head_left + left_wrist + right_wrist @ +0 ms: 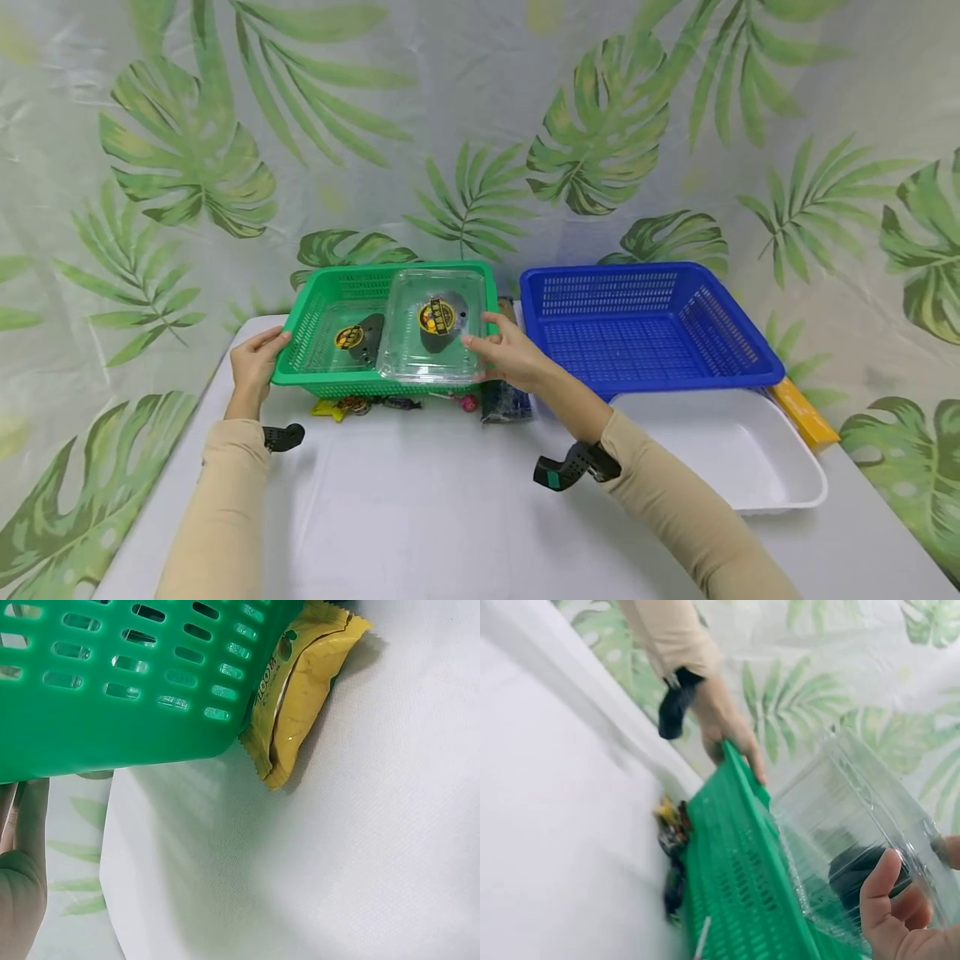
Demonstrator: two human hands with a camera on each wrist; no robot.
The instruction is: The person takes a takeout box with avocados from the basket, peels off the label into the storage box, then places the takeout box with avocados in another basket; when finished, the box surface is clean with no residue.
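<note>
My left hand (255,362) grips the left rim of a green perforated plastic basket (345,389). In the left wrist view, part of that hand (21,885) shows below the basket wall (172,735). With thumb and fingers my right hand (513,354) pinches the right side of a clear plastic box (405,292), which bears a round black-and-yellow label and a dark patch. This box is over the basket's right half, tilted in the right wrist view. Another clear box (322,360) with a similar label lies inside the basket on the left.
Before the basket lie a yellow wrapped snack (327,409), a dark-wrapped piece (401,402) and a pink lollipop (468,403). A dark packet (506,406) is beside it. Rightward stand a blue basket (652,387), a white tub (720,450) and a yellow-orange box (806,414).
</note>
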